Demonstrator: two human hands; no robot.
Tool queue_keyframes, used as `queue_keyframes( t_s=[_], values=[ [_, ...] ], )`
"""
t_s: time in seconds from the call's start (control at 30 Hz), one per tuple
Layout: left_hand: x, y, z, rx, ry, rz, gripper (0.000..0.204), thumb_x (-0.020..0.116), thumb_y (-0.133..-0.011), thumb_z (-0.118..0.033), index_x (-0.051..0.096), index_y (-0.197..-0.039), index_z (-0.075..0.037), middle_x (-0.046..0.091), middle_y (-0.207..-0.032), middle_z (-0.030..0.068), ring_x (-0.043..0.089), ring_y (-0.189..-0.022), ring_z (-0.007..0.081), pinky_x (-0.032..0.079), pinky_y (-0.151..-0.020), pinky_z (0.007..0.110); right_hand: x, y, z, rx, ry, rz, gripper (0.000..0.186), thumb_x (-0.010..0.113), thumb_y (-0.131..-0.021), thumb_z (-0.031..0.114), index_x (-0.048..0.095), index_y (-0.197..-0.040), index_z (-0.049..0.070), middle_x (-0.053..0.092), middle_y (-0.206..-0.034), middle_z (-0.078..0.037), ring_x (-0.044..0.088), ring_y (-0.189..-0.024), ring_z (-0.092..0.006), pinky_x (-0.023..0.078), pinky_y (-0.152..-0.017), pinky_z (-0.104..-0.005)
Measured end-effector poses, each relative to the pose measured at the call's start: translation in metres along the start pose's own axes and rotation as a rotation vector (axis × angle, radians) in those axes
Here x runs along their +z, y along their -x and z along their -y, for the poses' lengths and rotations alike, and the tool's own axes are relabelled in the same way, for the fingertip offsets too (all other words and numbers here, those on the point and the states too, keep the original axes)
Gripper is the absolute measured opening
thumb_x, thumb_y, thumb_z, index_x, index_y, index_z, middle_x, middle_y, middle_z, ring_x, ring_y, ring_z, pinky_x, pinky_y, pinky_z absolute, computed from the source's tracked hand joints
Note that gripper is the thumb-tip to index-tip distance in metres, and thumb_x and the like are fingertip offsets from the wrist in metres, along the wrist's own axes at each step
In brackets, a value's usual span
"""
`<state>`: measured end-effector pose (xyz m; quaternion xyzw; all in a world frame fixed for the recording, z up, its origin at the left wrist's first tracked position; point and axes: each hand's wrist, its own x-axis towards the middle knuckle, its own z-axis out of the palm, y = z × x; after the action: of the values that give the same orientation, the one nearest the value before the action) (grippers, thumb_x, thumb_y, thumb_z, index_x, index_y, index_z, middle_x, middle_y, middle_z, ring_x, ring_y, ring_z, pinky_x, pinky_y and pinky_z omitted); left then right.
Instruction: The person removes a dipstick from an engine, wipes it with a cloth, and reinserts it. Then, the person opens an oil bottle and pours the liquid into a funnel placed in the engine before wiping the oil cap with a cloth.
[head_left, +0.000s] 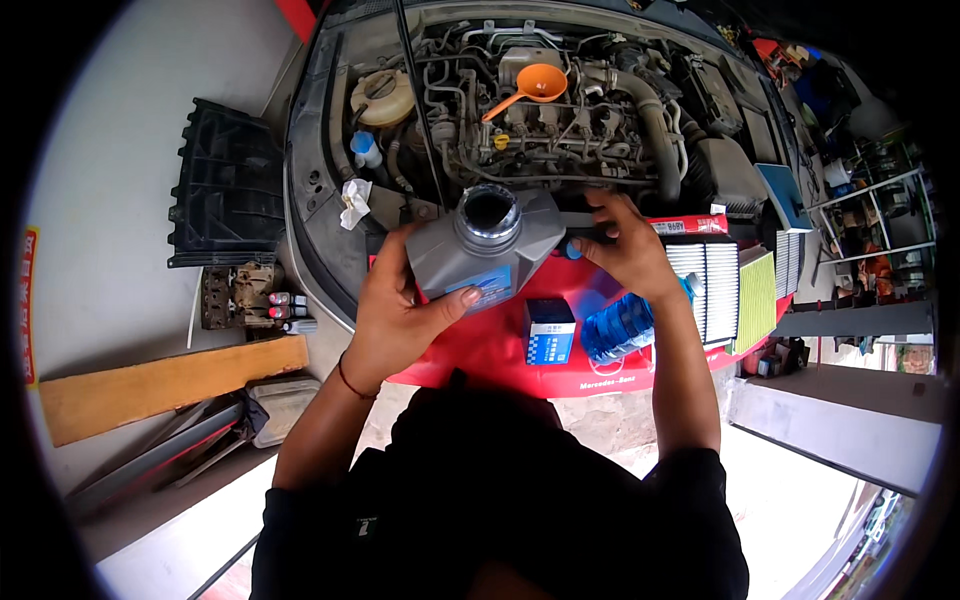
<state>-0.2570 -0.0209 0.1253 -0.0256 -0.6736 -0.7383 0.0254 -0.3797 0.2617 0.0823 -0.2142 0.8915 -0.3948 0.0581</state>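
Observation:
My left hand (395, 310) is wrapped round a grey plastic jug (432, 250) with a blue label. The jug is uncapped, its round mouth (488, 208) facing up with silvery foil at the rim. To the right of it, my right hand (635, 250) is closed with a small blue cap (574, 248) at the thumb tip; the fingers behind the cap are partly hidden. An orange funnel (541, 84) sits on the engine (560, 130) beyond the jug. Below my right hand, a blue-and-white box (549, 333) and a bottle of blue liquid (618, 328) rest on a red cover (480, 355).
White pleated filters (718, 285) and a yellow-green filter (756, 300) lie at the right of the cover. A red box (688, 225) is behind them. Crumpled tissue (355, 203) and a blue-capped reservoir (366, 149) are at the left. A hood prop rod (418, 100) crosses the bay.

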Motion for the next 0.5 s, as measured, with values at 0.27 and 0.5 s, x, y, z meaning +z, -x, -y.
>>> queue_keyframes(
  t_s=[0.27,0.5],
  values=[
    [-0.020,0.054,0.020,-0.031,-0.148,-0.190,0.062,0.078,-0.080,-0.003,0.043,-0.132,0.002,0.060,-0.120,0.0102,0.056,-0.113,0.0181,0.044,-0.100,0.032,0.091,-0.026,-0.084,0.275,0.724,0.346,0.057,0.073,-0.077,0.030,0.054,-0.127,0.013,0.060,-0.121,-0.020,0.064,-0.104,-0.0377,0.055,-0.084,-0.0445],
    [-0.033,0.097,0.020,-0.091,-0.126,-0.318,0.064,0.082,-0.077,-0.007,0.047,-0.130,0.001,0.062,-0.115,0.0114,0.057,-0.110,0.0183,0.045,-0.097,0.033,0.030,-0.012,-0.064,0.178,0.019,0.194,0.057,0.075,-0.076,0.016,0.054,-0.128,0.007,0.067,-0.099,-0.015,0.067,-0.097,-0.0258,0.053,-0.086,-0.0360]
  ],
)
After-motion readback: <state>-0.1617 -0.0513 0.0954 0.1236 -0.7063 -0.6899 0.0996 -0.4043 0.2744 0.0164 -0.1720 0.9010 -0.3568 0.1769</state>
